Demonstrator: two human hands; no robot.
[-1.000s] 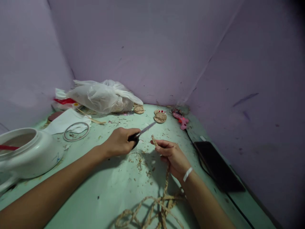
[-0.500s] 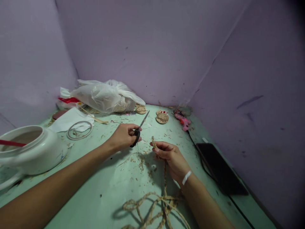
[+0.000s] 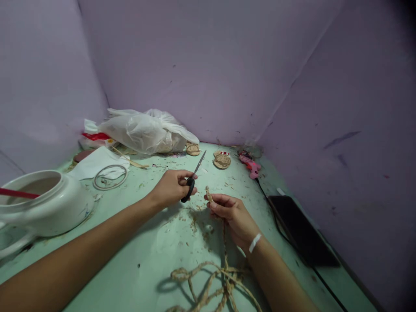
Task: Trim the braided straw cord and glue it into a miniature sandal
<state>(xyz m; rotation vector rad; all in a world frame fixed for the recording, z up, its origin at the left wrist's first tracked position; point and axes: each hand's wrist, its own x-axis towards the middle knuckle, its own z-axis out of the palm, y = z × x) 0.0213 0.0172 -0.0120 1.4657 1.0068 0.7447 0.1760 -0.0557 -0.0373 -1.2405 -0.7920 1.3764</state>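
Note:
Black-handled scissors are gripped by my left hand, their blades pointing up and away to the right. My right hand pinches the end of a braided straw-coloured cord between thumb and fingers, with a short tip standing up above them. From that hand the cord hangs down to a loose, tangled heap at the front of the table. The scissors and the cord's tip are apart. Round coiled pieces of similar material lie beyond my hands, one with red and white on it.
A white pot with a red stick stands at left, near a ring-shaped roll and white paper. A plastic bag lies against the back wall. At right are a pink glue gun, its cable and a dark phone. Scraps litter the green table.
My left hand has moved slightly to the right with the scissors, closer to the cord's tip. My right hand stays nearly in place, still pinching the cord.

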